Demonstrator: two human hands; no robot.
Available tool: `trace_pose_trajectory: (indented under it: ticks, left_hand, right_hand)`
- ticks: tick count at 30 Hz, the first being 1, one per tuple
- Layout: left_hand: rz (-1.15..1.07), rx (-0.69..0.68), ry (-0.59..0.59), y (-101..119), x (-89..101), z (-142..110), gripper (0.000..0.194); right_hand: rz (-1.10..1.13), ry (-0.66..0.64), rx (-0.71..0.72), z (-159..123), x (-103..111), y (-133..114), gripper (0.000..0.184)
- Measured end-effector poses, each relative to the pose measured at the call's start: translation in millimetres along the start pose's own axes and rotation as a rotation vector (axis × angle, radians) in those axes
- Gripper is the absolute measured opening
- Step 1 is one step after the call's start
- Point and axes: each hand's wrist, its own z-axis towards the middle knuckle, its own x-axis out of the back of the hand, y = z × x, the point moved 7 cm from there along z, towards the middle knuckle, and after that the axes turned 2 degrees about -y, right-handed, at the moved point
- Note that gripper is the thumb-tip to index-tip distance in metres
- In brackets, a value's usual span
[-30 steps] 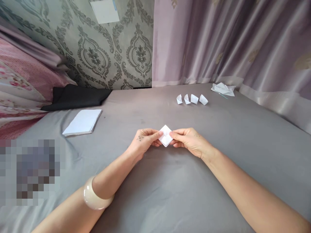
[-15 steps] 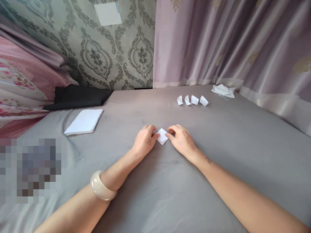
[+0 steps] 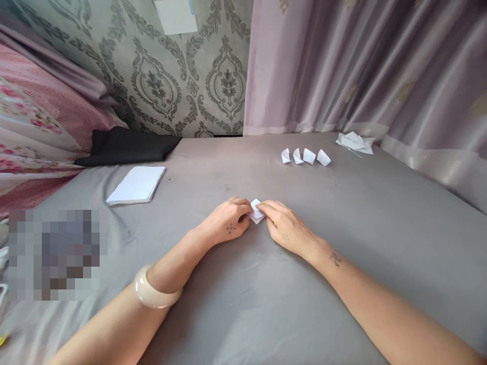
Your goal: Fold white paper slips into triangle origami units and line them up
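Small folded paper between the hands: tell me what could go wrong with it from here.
The small folded paper might shift or skew, since the left hand is at one side and fingers of the right hand lie over its top.

A crease could come out soft or off line, as the grey cloth beneath shows wrinkles and may give under pressure.

Its layers might slip out of line: a lower edge shows below the upper one.

This looks like a room in a home. Purplish curtains [image 3: 304, 66] hang at the far right, damask-patterned wallpaper [image 3: 190, 76] covers the far wall, and pink floral fabric [image 3: 34, 121] drapes at the left beside a grey cloth-covered surface [image 3: 236, 284].
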Motion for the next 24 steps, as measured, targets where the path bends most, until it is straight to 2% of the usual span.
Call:
trace_pose_trajectory:
  ticks: [4, 13, 19, 24]
  left_hand:
    - [-0.025, 0.005, 0.021, -3.8, 0.7, -0.3, 0.014]
    - [0.092, -0.01, -0.004, -2.6, -3.0, -3.6, 0.026]
    - [-0.077, 0.188, 0.119, -19.3, 1.4, -5.1, 0.017]
    - [-0.193, 0.346, 0.126, -24.7, 3.2, -6.0, 0.015]
  right_hand:
    - [-0.035, 0.001, 0.002, -5.7, 1.7, -4.5, 0.039]
    - [0.011, 0.066, -0.105, -1.0, 1.8, 1.3, 0.018]
    - [0.063, 0.118, -0.142, 1.4, 2.3, 9.7, 0.02]
    - [0.134, 0.137, -0.268, 2.0, 6.6, 20.8, 0.018]
